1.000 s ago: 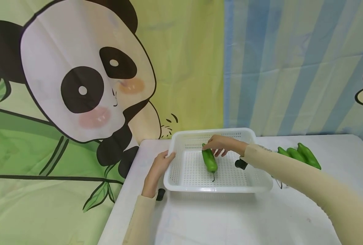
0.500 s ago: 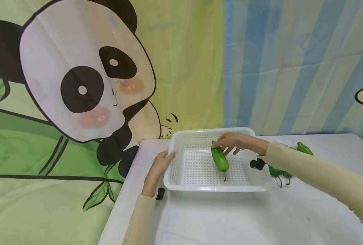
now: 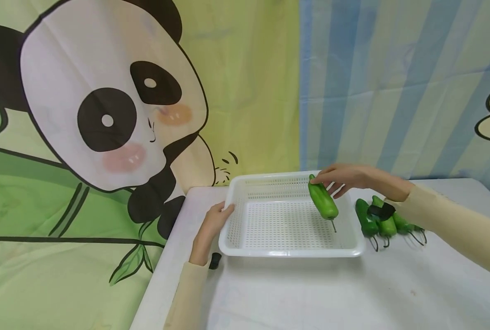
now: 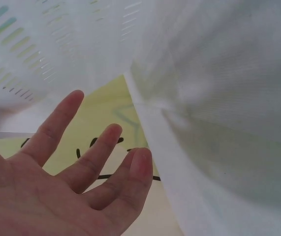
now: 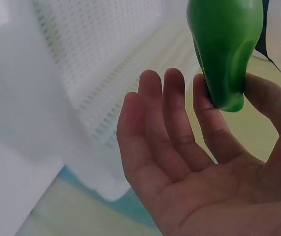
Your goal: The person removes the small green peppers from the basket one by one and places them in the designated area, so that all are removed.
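A long green pepper (image 3: 322, 200) hangs tilted over the right end of a white plastic basket (image 3: 290, 253), stem downward. My right hand (image 3: 350, 178) pinches its blunt tip between thumb and index finger; the other fingers are spread apart from it, as the right wrist view shows. At the basket's left rim, my left hand (image 3: 211, 227) holds the edge, thumb over the rim and fingers along the outside. In the left wrist view these fingers (image 4: 96, 157) are loosely bent under the rim, and the thumb is mostly hidden.
Several more green peppers (image 3: 366, 220) lie on the white table (image 3: 294, 293) just right of the basket, partly hidden by my right wrist and sleeve. Behind the table hangs a printed curtain (image 3: 253, 91) with a panda.
My right hand has carried the pepper rightward and upward, from over the basket's middle to its right end. More peppers on the table now show. The left hand has stayed at the rim.
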Action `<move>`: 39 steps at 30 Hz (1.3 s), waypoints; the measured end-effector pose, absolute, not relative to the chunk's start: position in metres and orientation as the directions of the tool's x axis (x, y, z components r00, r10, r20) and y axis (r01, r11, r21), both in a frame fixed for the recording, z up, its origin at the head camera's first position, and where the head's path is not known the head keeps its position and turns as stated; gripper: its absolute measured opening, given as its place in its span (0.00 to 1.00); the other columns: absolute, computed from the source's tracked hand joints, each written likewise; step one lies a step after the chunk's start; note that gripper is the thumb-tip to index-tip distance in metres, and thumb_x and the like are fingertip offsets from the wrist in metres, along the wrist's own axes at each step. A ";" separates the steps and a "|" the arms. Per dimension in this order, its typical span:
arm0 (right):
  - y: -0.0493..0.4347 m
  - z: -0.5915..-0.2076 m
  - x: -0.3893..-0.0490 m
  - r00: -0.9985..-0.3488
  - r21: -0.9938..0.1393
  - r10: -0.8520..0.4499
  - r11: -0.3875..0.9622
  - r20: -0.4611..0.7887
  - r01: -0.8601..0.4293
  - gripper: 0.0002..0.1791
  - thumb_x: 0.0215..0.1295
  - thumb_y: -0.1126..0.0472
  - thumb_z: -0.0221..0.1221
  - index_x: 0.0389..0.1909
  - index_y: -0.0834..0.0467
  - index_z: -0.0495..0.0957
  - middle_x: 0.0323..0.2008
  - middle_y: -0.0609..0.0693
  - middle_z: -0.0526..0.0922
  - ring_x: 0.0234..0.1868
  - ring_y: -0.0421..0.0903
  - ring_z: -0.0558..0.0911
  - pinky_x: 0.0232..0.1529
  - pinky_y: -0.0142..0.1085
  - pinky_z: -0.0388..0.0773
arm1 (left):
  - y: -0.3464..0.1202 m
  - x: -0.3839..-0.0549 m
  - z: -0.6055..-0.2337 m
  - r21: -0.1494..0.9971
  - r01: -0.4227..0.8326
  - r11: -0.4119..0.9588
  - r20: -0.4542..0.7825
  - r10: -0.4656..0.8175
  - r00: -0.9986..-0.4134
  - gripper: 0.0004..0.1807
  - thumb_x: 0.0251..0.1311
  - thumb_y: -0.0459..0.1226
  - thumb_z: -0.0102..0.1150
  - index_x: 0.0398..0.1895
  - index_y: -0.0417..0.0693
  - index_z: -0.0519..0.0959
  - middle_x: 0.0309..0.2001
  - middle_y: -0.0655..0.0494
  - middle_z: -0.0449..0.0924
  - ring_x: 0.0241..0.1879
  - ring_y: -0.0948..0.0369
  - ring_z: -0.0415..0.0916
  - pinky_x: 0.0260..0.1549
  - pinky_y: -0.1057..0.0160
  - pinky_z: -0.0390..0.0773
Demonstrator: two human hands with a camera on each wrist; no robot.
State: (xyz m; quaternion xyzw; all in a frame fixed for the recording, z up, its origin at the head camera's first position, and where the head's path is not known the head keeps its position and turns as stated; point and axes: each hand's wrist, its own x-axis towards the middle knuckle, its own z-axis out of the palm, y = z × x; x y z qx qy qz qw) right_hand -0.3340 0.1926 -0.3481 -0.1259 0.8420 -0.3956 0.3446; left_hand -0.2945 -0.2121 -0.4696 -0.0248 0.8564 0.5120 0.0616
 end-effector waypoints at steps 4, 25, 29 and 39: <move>0.217 -0.348 -0.332 -0.727 -0.773 -0.504 0.632 -0.467 0.059 0.26 0.77 0.46 0.52 0.61 0.62 0.74 0.53 0.54 0.79 0.49 0.48 0.85 0.57 0.45 0.83 | -0.212 -0.294 -0.470 0.876 -0.100 0.473 -0.128 0.027 -0.991 0.29 0.73 0.53 0.52 0.69 0.48 0.73 0.46 0.44 0.86 0.35 0.56 0.87 0.33 0.58 0.87; 0.337 -0.368 -0.322 -0.748 -0.717 -0.428 0.691 -0.508 0.093 0.38 0.80 0.46 0.45 0.74 0.73 0.51 0.72 0.75 0.57 0.65 0.58 0.76 0.59 0.47 0.81 | -0.211 -0.291 -0.467 0.883 -0.132 0.451 -0.161 0.026 -0.987 0.28 0.72 0.53 0.52 0.68 0.48 0.73 0.45 0.45 0.86 0.35 0.56 0.87 0.32 0.58 0.87; 0.356 -0.372 -0.320 -0.773 -0.639 -0.361 0.766 -0.521 0.073 0.43 0.79 0.43 0.45 0.73 0.76 0.49 0.71 0.79 0.54 0.65 0.64 0.75 0.58 0.49 0.82 | -0.211 -0.291 -0.467 0.881 -0.135 0.454 -0.163 0.023 -0.986 0.28 0.72 0.53 0.52 0.68 0.48 0.73 0.45 0.46 0.86 0.35 0.56 0.86 0.33 0.58 0.87; 0.407 -0.381 -0.319 -0.804 -0.421 -0.201 0.905 -0.559 0.067 0.51 0.75 0.39 0.48 0.68 0.85 0.49 0.61 0.85 0.62 0.53 0.66 0.80 0.44 0.47 0.84 | -0.210 -0.291 -0.467 0.883 -0.147 0.446 -0.171 0.015 -0.985 0.28 0.72 0.53 0.52 0.68 0.48 0.73 0.45 0.46 0.86 0.36 0.57 0.86 0.33 0.59 0.86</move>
